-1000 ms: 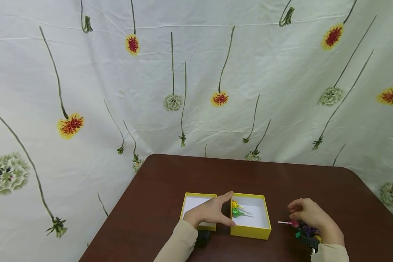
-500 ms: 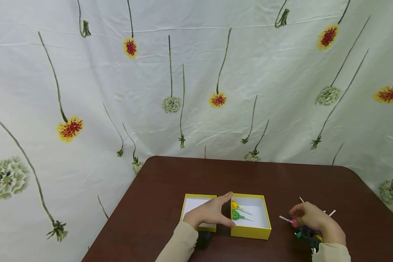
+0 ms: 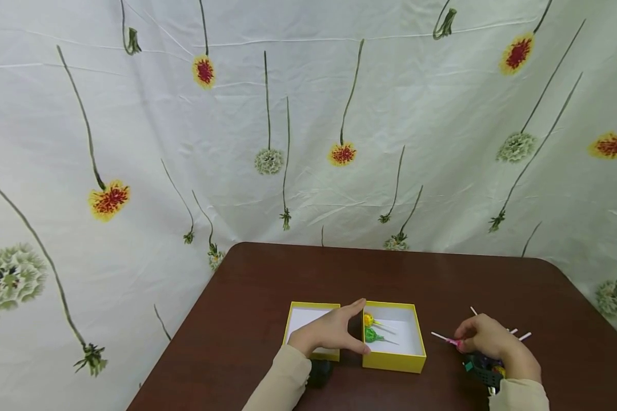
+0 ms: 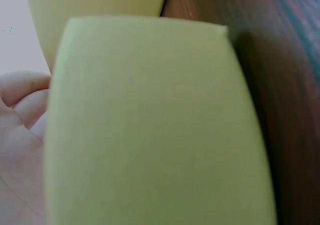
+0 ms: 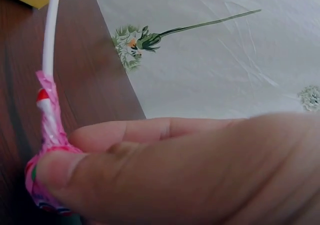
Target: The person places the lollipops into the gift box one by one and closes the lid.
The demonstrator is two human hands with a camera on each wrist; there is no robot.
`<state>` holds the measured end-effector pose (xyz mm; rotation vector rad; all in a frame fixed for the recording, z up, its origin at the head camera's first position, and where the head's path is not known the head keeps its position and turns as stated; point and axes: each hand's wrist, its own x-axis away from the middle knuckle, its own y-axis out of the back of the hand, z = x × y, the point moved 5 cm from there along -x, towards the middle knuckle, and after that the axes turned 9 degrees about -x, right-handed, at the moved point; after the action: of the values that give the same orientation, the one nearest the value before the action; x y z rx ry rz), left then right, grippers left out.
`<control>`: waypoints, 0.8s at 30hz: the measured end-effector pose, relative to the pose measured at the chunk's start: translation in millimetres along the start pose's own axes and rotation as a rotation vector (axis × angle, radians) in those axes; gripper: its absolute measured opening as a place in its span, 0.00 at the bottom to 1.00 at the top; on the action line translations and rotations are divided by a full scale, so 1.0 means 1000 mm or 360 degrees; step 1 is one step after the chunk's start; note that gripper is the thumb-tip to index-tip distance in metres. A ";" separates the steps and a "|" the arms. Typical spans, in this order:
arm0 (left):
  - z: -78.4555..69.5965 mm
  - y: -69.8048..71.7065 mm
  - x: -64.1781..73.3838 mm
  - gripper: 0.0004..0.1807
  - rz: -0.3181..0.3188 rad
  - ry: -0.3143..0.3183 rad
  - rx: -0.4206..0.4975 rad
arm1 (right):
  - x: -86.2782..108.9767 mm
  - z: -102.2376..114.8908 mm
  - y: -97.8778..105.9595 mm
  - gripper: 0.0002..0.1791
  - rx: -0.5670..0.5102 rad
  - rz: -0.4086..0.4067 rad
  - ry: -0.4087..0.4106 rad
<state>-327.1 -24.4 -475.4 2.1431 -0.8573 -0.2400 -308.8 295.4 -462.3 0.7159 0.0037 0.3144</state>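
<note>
A yellow box with a white inside (image 3: pixel 398 329) stands on the table, with a yellow lollipop (image 3: pixel 369 319) and a green lollipop (image 3: pixel 374 335) lying along its left side. My left hand (image 3: pixel 329 332) reaches over the box-like yellow tray (image 3: pixel 308 311) beside it. Its thumb and fingers are spread along the box's left edge, touching it. A yellow wall (image 4: pixel 150 125) covers much of the left wrist view. My right hand (image 3: pixel 485 337) pinches a pink-wrapped lollipop (image 5: pixel 49 130) by its head, between thumb and fingers. The white stick points toward the box.
Several more lollipops, with white sticks (image 3: pixel 525 336) showing, lie under and around the right hand, which partly hides them. A dark wrist device (image 3: pixel 483 371) hides others. The brown table (image 3: pixel 391 274) meets a flower-printed cloth (image 3: pixel 308 171) behind.
My right hand now pinches the pink lollipop, whose stick has shifted slightly left and up. More white sticks show beyond the hand. My left hand stays at the box.
</note>
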 end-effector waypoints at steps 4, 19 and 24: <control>0.000 -0.001 0.000 0.57 0.0000 0.0000 0.0001 | 0.000 0.001 0.003 0.05 0.0028 -0.0080 -0.0014; 0.000 0.000 -0.001 0.57 -0.0010 -0.0032 -0.0020 | 0.004 0.020 0.013 0.09 -0.0126 -0.0265 -0.0064; 0.001 0.000 -0.001 0.57 -0.0005 -0.0029 -0.0019 | 0.005 0.029 0.016 0.13 -0.0098 -0.0336 -0.0003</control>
<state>-328.5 -23.9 -476.3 2.1342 -0.8610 -0.2664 -305.2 289.3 -429.5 0.6483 0.0671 0.1115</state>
